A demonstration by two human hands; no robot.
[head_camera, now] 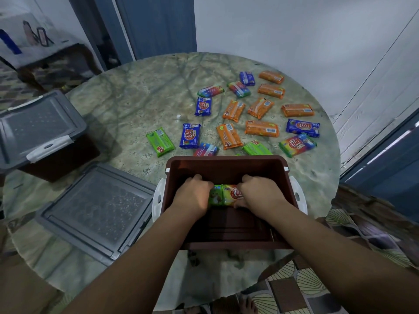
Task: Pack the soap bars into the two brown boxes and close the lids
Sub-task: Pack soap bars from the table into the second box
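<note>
Fingers (197, 177) on soap bars (223, 194) inside open brown box (226, 159).

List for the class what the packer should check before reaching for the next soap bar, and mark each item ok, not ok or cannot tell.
1. Open brown box has room: ok, floor mostly bare.
2. Green bar and yellow bar lie side by side inside: ok.
3. Left hand and right hand have let go: not ok, each holds a bar.
4. Loose bars within reach on the table: ok.
5. Grey lid lies beside the box: ok.
6. Second box is open: not ok, lid on.
</note>
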